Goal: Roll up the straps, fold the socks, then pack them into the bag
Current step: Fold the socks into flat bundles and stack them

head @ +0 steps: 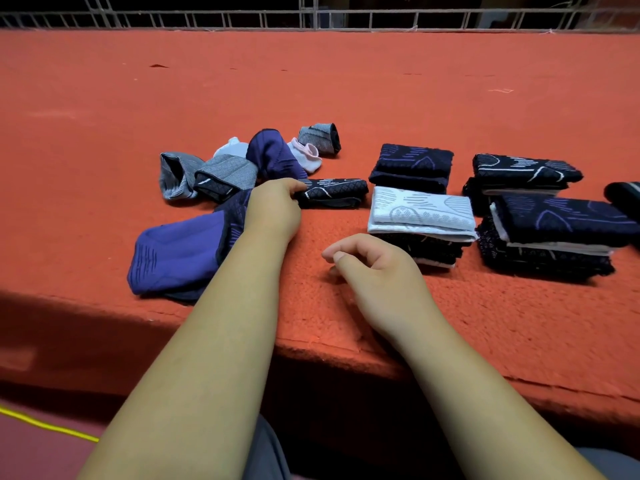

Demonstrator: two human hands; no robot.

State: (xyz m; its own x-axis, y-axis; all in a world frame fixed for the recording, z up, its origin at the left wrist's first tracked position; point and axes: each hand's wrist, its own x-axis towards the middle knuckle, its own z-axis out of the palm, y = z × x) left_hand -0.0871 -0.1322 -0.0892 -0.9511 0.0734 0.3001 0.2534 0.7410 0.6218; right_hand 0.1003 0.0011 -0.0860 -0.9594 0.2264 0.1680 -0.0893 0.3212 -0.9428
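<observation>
My left hand point(273, 206) grips the near end of a dark patterned sock point(334, 192) lying across the orange surface. Behind and left of it is a loose pile of unfolded socks: grey ones point(207, 174), a purple one point(273, 154), a pale pink one point(306, 154). A large purple sock point(173, 258) lies flat to the left of my forearm. My right hand point(377, 268) rests on the cloth with its fingers loosely curled and nothing in it. To the right stand stacks of folded socks: a white-topped stack point(420, 216), a dark stack point(414, 164), and two taller dark stacks point(523, 174) point(561, 230).
The orange cloth-covered table point(346, 91) stretches far back to a metal railing point(311, 20). Its front edge runs under my forearms. Another dark item point(625, 199) shows at the right frame edge. A yellow cord point(45, 426) crosses the floor at lower left.
</observation>
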